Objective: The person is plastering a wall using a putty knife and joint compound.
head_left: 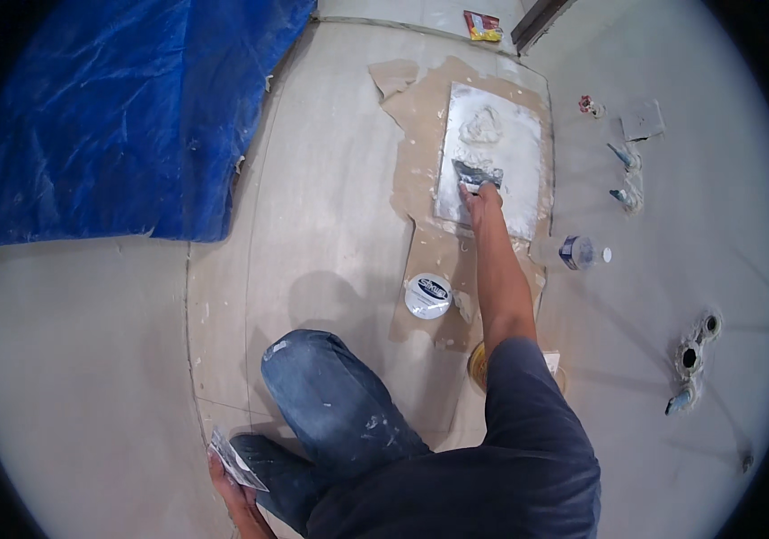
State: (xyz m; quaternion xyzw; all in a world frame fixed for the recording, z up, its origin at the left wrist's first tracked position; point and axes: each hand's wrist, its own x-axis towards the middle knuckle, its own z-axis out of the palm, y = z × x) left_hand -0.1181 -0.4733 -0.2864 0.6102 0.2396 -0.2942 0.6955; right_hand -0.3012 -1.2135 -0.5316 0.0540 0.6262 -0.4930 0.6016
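Observation:
My right hand [487,198] reaches forward, its fingers closed round a putty knife [477,173]. The knife's dark, wide blade lies on a white board [517,135] smeared with white paste. Just beyond the blade sits a heap of white putty [481,126] on the same board. Low at the left, beside my bent knee, my left hand [230,488] grips a flat, greyish scraper [238,462] with a whitish smear on it. Its handle, if any, is hidden by the fingers.
Brown paper [425,135] lies under the board. Nearby are a round white lid [428,296], a clear plastic bottle [575,252] and a yellow round object [477,364] partly behind my arm. Pipe fittings [691,357] jut from the right wall. A blue tarp [124,117] covers the far left.

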